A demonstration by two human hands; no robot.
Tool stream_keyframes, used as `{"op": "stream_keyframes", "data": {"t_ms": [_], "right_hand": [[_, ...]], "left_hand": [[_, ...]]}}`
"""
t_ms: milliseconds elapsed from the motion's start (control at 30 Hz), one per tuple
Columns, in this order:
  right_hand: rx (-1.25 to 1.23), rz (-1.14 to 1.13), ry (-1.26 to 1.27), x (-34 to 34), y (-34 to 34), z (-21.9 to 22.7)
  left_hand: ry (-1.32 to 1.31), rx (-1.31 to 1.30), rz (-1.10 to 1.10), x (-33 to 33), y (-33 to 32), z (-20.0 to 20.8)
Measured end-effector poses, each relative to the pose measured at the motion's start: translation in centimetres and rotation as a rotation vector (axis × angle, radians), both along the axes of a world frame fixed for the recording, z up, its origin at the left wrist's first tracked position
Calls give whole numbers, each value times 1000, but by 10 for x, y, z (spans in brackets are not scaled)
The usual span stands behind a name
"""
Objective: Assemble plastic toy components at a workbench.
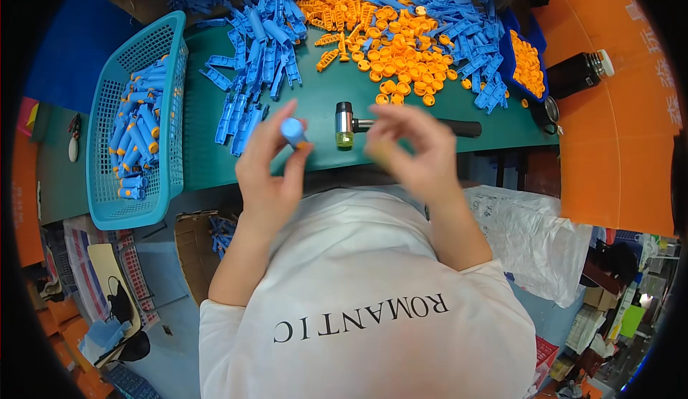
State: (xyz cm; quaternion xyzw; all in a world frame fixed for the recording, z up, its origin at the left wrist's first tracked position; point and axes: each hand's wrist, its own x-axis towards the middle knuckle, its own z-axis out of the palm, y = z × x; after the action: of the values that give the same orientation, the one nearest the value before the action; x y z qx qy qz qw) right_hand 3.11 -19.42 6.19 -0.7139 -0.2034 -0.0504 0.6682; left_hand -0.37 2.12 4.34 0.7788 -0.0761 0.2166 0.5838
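Observation:
Between the thumb and fingers of my left hand [266, 173] is a blue plastic tube [292, 129], with a bit of orange at its lower end. My right hand [419, 145] hovers over the table's near edge, its fingers bent and smeared by motion; whether they hold anything is unclear. Between the hands a small mallet [344, 121] lies on the green table, its dark handle [464, 127] running out behind my right hand. Farther back are a heap of round orange caps [407, 59], orange ladder-like strips [337, 13] and blue half-shells [265, 51].
A teal basket [175, 105] at the left holds several blue tubes with orange ends. More blue pieces [476, 48] lie at the back right, beside a blue bin [510, 69] of orange parts. A dark bottle [577, 73] lies at the right. An open carton [192, 248] stands below the table.

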Motion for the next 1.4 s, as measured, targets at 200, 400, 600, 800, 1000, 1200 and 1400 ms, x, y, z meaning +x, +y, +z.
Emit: {"op": "stream_keyframes", "data": {"t_ms": [200,400,600,800,1000,1200,1400], "right_hand": [[-740,-219,-310,55,-27,-18],[-820,-128,-326,70,-14,-19],[-707,-151,-479,90,14,-26],[-924,-5,-616,100,11,-33],[-821,30,-488,90,-2,-25],[-907,-78,-329,97,8,-19],[-752,18,-279,90,18,0]], "left_hand": [[129,-164,-51,8,-1,-18],[66,-45,-18,14,-4,-27],[104,38,-13,14,0,-24],[100,-252,-53,13,-3,-30],[-10,-97,-64,14,2,-33],[-45,-88,-68,15,1,-35],[-43,-96,-104,16,4,-36]]}}
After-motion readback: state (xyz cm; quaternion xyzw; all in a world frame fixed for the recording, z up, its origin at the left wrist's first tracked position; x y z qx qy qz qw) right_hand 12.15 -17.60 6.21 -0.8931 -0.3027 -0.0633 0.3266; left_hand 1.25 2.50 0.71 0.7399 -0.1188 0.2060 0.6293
